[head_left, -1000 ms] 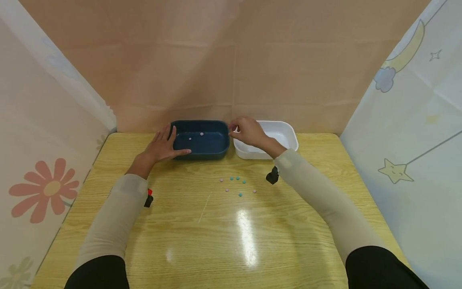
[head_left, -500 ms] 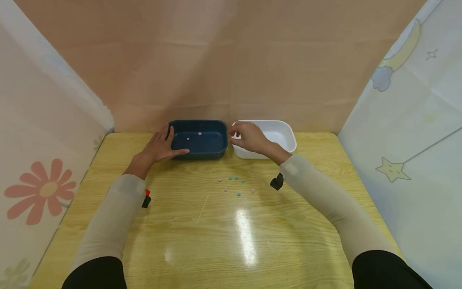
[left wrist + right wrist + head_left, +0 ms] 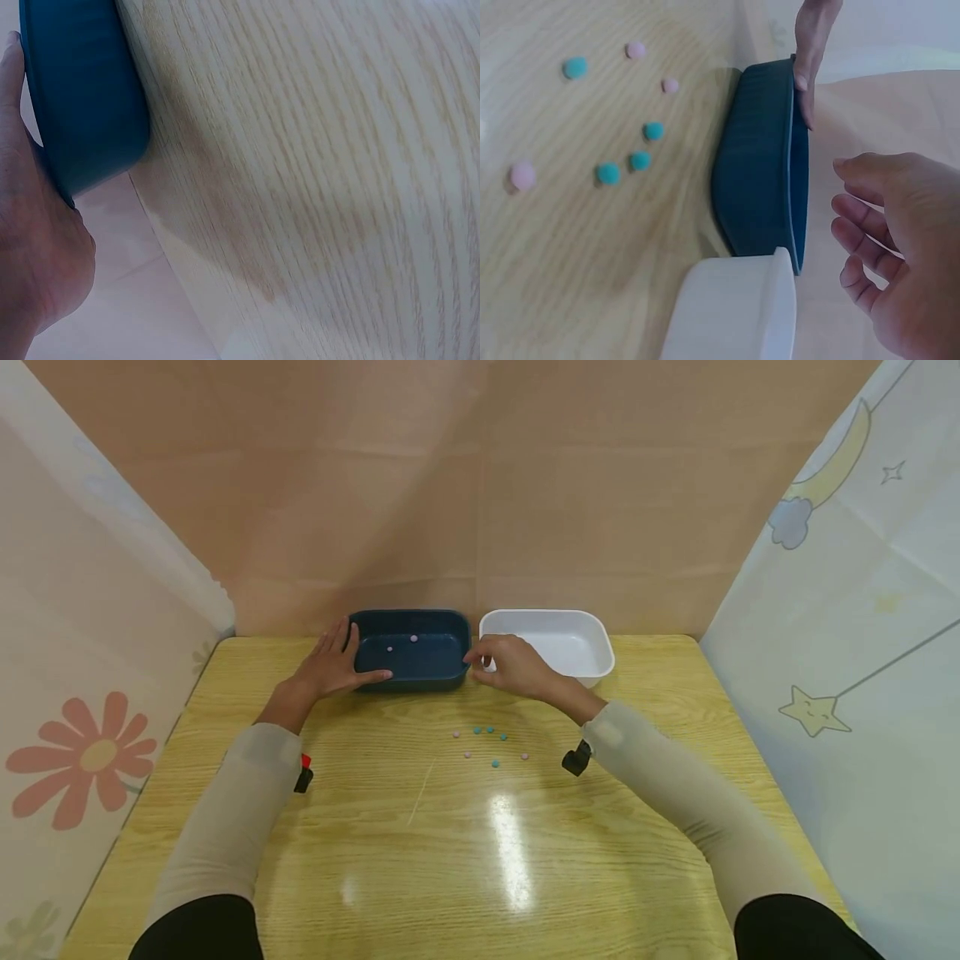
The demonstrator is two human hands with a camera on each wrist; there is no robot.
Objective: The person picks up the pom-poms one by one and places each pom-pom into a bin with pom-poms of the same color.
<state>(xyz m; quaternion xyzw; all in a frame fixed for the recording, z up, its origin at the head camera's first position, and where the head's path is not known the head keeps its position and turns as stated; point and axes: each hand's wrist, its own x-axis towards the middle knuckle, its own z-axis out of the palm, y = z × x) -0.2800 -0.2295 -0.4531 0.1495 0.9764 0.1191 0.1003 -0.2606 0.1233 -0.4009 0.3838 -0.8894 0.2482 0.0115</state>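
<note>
In the head view my left hand (image 3: 324, 667) rests on the left end of a dark blue tray (image 3: 438, 660). Its fingers lie straight along the left side, with the thumb across the near rim. Two small pale pink balls (image 3: 414, 638) lie in that tray. Beside the tray's right end hovers my right hand (image 3: 517, 667), in front of the left part of a white tray (image 3: 573, 647). In the right wrist view its fingers (image 3: 866, 219) are loosely bent and no ball shows among them; the thumb partly hides a fingertip.
On the wooden table (image 3: 360, 843), nearer than the trays, lie several turquoise balls (image 3: 495, 763) and pink balls (image 3: 525, 756). A brown sheet (image 3: 480, 485) hangs behind the trays. Patterned panels (image 3: 885, 635) stand at both sides.
My right hand has come down and toward me, from above the gap between the trays to their near edges. The left hand stays on the blue tray. The balls lie as before.
</note>
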